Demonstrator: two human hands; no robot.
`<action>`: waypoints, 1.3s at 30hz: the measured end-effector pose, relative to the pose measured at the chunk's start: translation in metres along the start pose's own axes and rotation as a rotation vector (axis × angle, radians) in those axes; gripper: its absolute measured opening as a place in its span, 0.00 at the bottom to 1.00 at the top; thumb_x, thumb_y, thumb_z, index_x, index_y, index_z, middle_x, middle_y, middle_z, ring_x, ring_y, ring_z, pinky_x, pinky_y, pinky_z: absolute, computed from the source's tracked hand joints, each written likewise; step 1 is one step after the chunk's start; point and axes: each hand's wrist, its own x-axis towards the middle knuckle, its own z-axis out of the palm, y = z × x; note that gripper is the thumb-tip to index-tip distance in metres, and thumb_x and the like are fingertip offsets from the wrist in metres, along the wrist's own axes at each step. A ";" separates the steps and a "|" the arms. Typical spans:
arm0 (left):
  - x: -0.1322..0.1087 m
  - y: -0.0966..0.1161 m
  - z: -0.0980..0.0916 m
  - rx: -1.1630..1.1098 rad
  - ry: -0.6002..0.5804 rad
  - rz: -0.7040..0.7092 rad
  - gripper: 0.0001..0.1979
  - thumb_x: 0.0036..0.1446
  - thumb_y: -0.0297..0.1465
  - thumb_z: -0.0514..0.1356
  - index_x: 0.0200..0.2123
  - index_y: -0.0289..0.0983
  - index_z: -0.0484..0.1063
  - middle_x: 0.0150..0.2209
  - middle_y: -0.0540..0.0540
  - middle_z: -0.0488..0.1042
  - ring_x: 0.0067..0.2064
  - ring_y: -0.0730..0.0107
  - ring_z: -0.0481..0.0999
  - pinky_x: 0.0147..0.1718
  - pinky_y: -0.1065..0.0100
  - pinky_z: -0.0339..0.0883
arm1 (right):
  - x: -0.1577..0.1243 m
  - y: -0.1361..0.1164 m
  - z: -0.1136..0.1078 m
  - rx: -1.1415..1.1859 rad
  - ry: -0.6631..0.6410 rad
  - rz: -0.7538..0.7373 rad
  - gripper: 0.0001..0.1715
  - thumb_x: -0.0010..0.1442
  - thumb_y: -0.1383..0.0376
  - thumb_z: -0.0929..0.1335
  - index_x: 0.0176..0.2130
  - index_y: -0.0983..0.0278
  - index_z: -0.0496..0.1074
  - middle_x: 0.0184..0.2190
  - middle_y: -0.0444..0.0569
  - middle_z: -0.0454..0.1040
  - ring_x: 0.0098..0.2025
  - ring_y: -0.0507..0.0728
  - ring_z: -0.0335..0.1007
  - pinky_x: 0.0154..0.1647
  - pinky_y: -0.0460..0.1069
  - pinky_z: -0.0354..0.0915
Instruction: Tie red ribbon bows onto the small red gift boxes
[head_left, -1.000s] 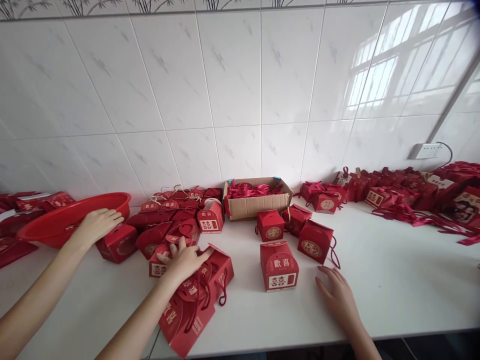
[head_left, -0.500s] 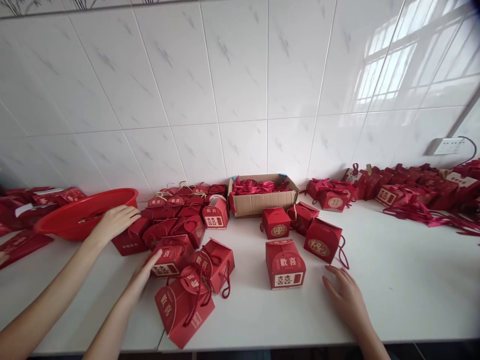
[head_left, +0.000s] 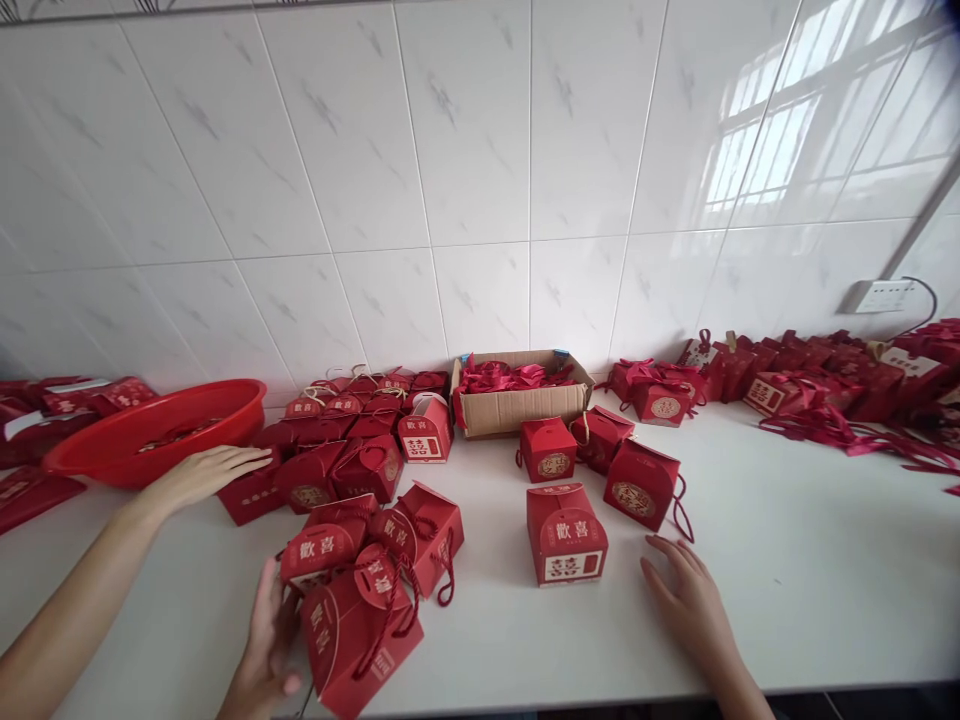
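My left hand [head_left: 266, 648] is at the near edge of the white table [head_left: 787, 580], fingers and thumb closed on the left side of a red gift box [head_left: 360, 630] with a round tag and cord handle. Two more red boxes [head_left: 409, 530] lean right behind it. Fingers spread, my right hand [head_left: 686, 595] lies flat on the table and holds nothing, just right of a red box with a white label [head_left: 566, 535]. Another person's hand [head_left: 202, 472] reaches in from the left and rests on a low red box [head_left: 251, 495].
A red plastic basin [head_left: 150, 430] stands at the left. A cardboard carton of red ribbons [head_left: 517, 405] sits by the tiled wall, beside a heap of red boxes [head_left: 360, 420]. More boxes and ribbons [head_left: 825, 385] line the right, under a wall socket [head_left: 874, 295].
My left hand has drawn back from on top of the boxes to the near box's left side. The other person's hand has lowered and flattened. My right hand has barely moved.
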 end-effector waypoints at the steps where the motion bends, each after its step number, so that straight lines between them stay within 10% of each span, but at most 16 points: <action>1: -0.002 -0.003 -0.002 -0.022 -0.078 0.008 0.70 0.20 0.65 0.60 0.67 0.47 0.37 0.64 0.43 0.56 0.59 0.34 0.63 0.51 0.40 0.65 | 0.000 0.000 0.000 -0.004 -0.002 -0.003 0.27 0.57 0.52 0.60 0.47 0.66 0.72 0.48 0.56 0.73 0.57 0.69 0.59 0.57 0.64 0.59; 6: 0.001 0.010 0.010 0.031 -0.297 0.123 0.62 0.27 0.39 0.74 0.65 0.51 0.45 0.66 0.45 0.52 0.63 0.36 0.56 0.57 0.44 0.59 | 0.000 0.001 0.002 0.009 0.001 -0.004 0.26 0.57 0.52 0.61 0.48 0.65 0.71 0.49 0.56 0.73 0.57 0.69 0.60 0.56 0.64 0.59; 15: -0.030 0.053 0.090 0.092 -0.213 0.327 0.60 0.35 0.54 0.67 0.66 0.43 0.40 0.65 0.34 0.47 0.64 0.35 0.48 0.58 0.38 0.51 | -0.010 -0.028 -0.015 0.242 0.005 -0.101 0.21 0.57 0.54 0.65 0.48 0.60 0.66 0.48 0.54 0.69 0.51 0.64 0.66 0.50 0.59 0.65; 18: -0.042 0.057 0.103 0.074 -0.183 0.328 0.62 0.33 0.55 0.67 0.66 0.42 0.40 0.64 0.33 0.47 0.64 0.33 0.50 0.56 0.38 0.52 | -0.025 -0.055 -0.016 0.396 -0.121 -0.229 0.10 0.59 0.57 0.65 0.36 0.61 0.64 0.35 0.48 0.69 0.37 0.56 0.68 0.36 0.49 0.68; 26: -0.056 0.072 0.118 0.056 -0.264 0.300 0.71 0.20 0.51 0.72 0.66 0.40 0.40 0.62 0.31 0.48 0.63 0.30 0.50 0.57 0.36 0.50 | -0.003 -0.121 0.017 0.509 -0.246 -0.151 0.20 0.55 0.57 0.68 0.24 0.60 0.53 0.21 0.40 0.61 0.24 0.51 0.58 0.25 0.45 0.58; 39: 0.021 0.074 0.168 0.348 -0.055 0.298 0.39 0.58 0.41 0.56 0.65 0.39 0.39 0.61 0.28 0.46 0.63 0.39 0.52 0.52 0.42 0.60 | 0.043 -0.145 0.052 0.666 -0.219 -0.107 0.24 0.61 0.46 0.58 0.28 0.62 0.65 0.26 0.48 0.72 0.28 0.56 0.67 0.27 0.47 0.62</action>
